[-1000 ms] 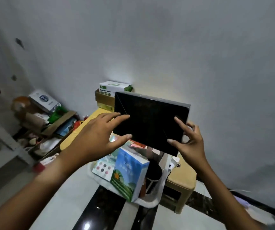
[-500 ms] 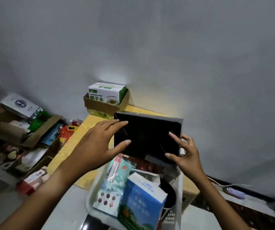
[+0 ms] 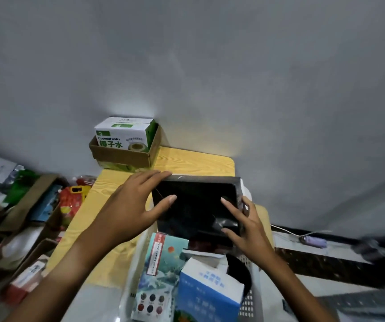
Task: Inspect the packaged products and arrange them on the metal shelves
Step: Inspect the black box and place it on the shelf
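Note:
A flat black box (image 3: pixel 196 205) is held between both hands just above the far end of a white plastic basket (image 3: pixel 255 298). My left hand (image 3: pixel 128 210) grips its left edge, thumb on the front face and fingers over the top corner. My right hand (image 3: pixel 244 226) holds its right edge, thumb on the face and fingers behind. In the basket stand a blue and white carton (image 3: pixel 207 296) and a teal packet with coloured dots (image 3: pixel 161 270).
A yellow wooden table (image 3: pixel 186 161) lies behind the basket, with a coconut water carton (image 3: pixel 124 133) in a brown cardboard tray at its far corner. Open cardboard boxes of mixed packets (image 3: pixel 24 210) crowd the floor at left. A grey wall rises behind.
The black box has come down from chest height toward the basket and tilted flatter. The view has dropped and moved closer to the table.

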